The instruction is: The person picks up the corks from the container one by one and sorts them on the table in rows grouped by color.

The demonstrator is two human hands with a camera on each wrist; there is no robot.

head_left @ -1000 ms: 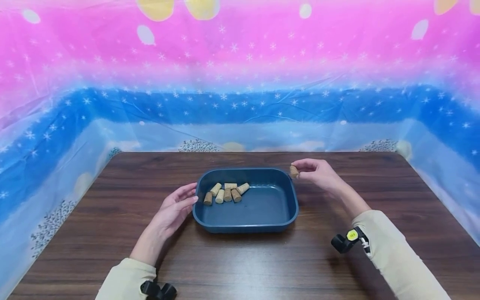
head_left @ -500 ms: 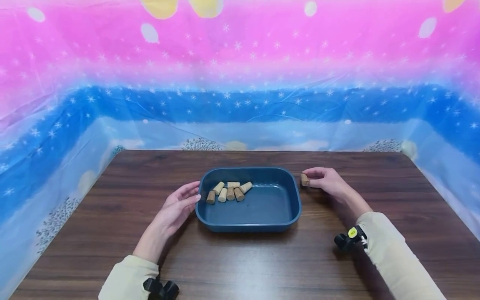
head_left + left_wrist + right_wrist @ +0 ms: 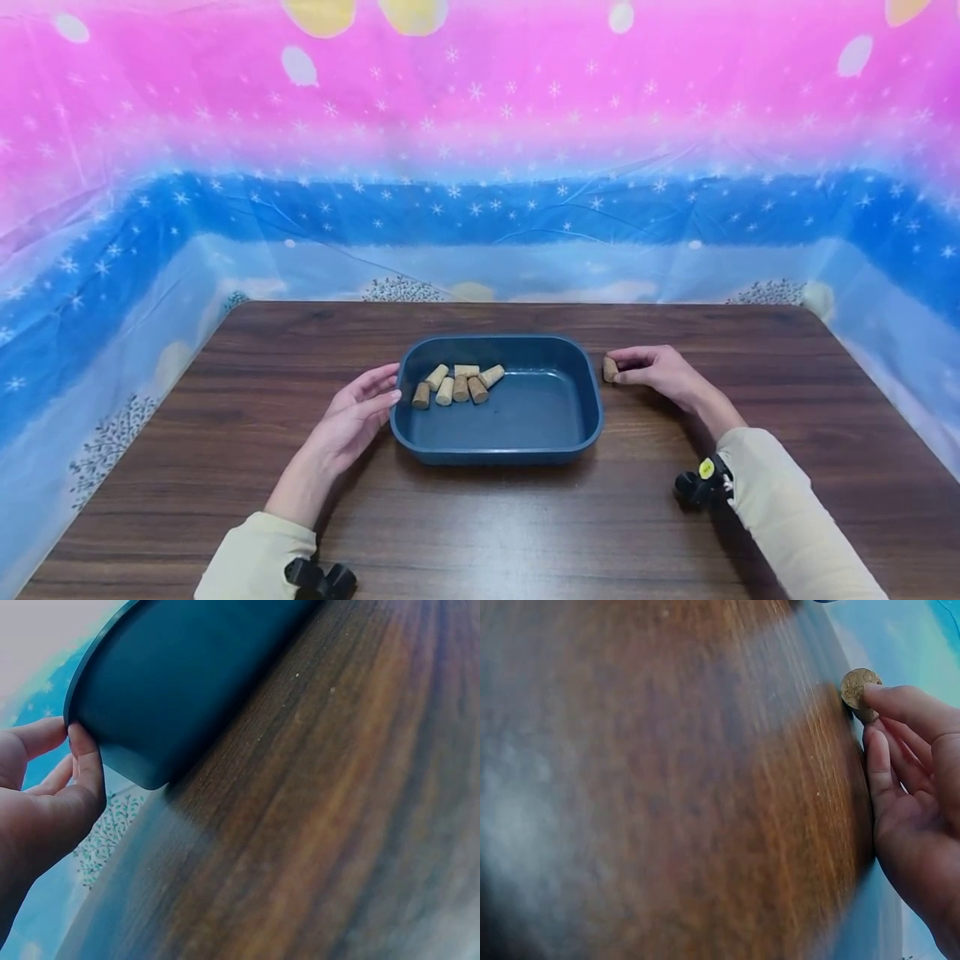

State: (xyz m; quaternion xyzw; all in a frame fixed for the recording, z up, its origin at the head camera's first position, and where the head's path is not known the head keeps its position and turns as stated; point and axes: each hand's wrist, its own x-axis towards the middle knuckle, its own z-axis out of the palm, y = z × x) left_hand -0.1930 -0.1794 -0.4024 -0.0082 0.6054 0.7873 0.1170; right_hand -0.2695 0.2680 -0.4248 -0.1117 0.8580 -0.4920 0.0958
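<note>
A dark blue plastic basin (image 3: 495, 451) stands on the wooden table, with several cork stoppers (image 3: 461, 388) grouped in its left half, some light, some darker brown. At its left end my left hand (image 3: 356, 419) holds the rim between thumb and fingers; the left wrist view shows the fingertips at the rim's edge. Just right of the basin, my right hand (image 3: 663, 374) pinches a brown cork stopper (image 3: 611, 369) between thumb and fingers. That stopper is upright, low over the table; whether it touches the wood I cannot tell. The right wrist view shows its round end (image 3: 859, 686).
The brown wood-grain table (image 3: 480, 533) reaches back to a pink and blue snowflake cloth (image 3: 480, 208) that hangs behind and at both sides. Black wrist cameras (image 3: 703, 483) are strapped to the cream sleeves (image 3: 795, 508).
My right hand has carried its cork stopper from the basin's right rim outward to the right and down toward the table. The left hand stays at the rim. The head view has shifted slightly.
</note>
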